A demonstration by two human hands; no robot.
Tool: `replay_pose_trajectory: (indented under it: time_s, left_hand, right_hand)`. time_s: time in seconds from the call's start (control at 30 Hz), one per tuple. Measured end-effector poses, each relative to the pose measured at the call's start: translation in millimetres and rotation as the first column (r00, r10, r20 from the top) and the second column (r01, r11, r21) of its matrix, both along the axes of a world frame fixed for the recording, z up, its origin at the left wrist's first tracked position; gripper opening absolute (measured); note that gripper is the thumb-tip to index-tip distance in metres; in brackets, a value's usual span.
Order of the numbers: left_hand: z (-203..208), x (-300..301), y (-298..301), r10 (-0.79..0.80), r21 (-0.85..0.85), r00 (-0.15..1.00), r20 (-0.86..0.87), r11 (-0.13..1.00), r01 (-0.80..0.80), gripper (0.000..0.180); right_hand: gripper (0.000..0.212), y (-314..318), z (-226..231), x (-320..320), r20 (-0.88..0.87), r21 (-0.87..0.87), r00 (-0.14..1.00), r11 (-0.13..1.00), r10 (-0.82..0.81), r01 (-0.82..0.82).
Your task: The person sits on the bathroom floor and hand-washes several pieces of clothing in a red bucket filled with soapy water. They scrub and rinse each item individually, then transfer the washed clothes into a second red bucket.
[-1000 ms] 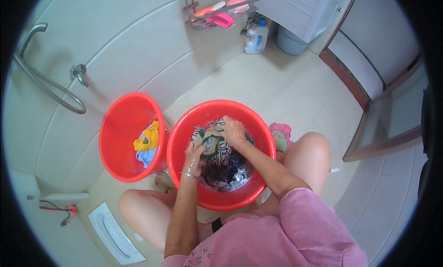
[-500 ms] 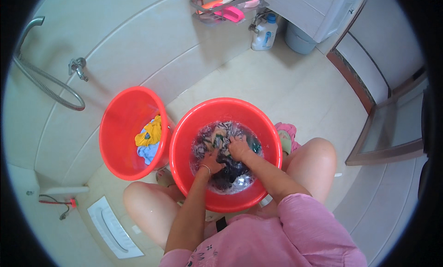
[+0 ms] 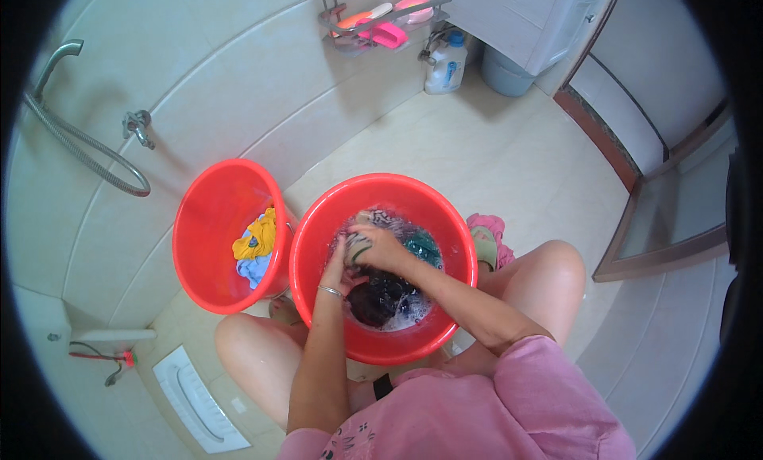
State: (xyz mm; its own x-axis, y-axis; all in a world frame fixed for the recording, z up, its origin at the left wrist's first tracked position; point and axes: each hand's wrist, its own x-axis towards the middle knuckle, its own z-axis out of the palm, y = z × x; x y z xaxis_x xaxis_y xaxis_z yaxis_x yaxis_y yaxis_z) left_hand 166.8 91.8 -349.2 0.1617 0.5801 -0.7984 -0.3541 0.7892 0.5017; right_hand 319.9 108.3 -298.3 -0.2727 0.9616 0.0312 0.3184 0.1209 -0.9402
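Note:
Between my knees stands a red basin [image 3: 463, 301] with soapy water and wet clothes in it. My left hand [image 3: 339, 271] and my right hand [image 3: 384, 248] are close together at its left middle, both closed on a cream patterned garment [image 3: 358, 246]. Part of that garment is hidden by the fingers. Dark clothing [image 3: 377, 299] lies in the water nearer to me, just below my right wrist. A green cloth [image 3: 423, 246] floats to the right of my right hand. Suds ring the clothes.
At the left a tilted red bucket [image 3: 208, 253] holds a yellow cloth [image 3: 254, 236] and a light blue cloth [image 3: 253, 271]. Pink cloth [image 3: 499, 236] lies by my right foot. A white jug [image 3: 446, 66] stands by the far wall, under a rack [image 3: 385, 24]. A squat toilet or drain cover [image 3: 199, 400] is lower left.
My hands have drawn together toward the basin's left and gathered up the patterned garment; before, they lay apart, pressing on the clothes. More of the green and dark clothing now shows.

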Motion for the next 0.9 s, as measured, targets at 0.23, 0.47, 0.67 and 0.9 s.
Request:
replay_pose_trajectory:
  time_s: [0.23, 0.47, 0.67, 0.9]
  left_hand:
    - [0.6, -13.3, -23.6, -0.117, 0.310, 0.676, 0.727, 0.935, -0.171, 0.053]
    - [-11.0, 20.5, -31.2, 0.141, 0.152, 0.897, 0.420, 0.963, -0.222, 0.048]
    - [-6.3, 30.0, -28.3, 0.211, 0.074, 0.956, 0.203, 0.970, -0.230, 0.037]
    - [-18.1, -6.9, -25.0, 0.040, 0.202, 0.773, 0.634, 0.956, -0.215, 0.043]
  right_hand:
    - [0.031, -96.6, 66.5, -46.8, -0.338, -0.053, 0.919, 0.971, 0.204, -0.235]
    - [0.028, -22.3, 23.0, -21.7, -0.010, 0.161, 0.955, 0.942, -0.297, 0.295]
    - [0.029, -4.9, 2.7, 3.7, 0.207, -0.038, 0.924, 0.941, -0.322, 0.336]
    - [0.032, -89.0, 41.5, -64.6, 0.103, 0.014, 0.988, 0.993, 0.119, -0.121]
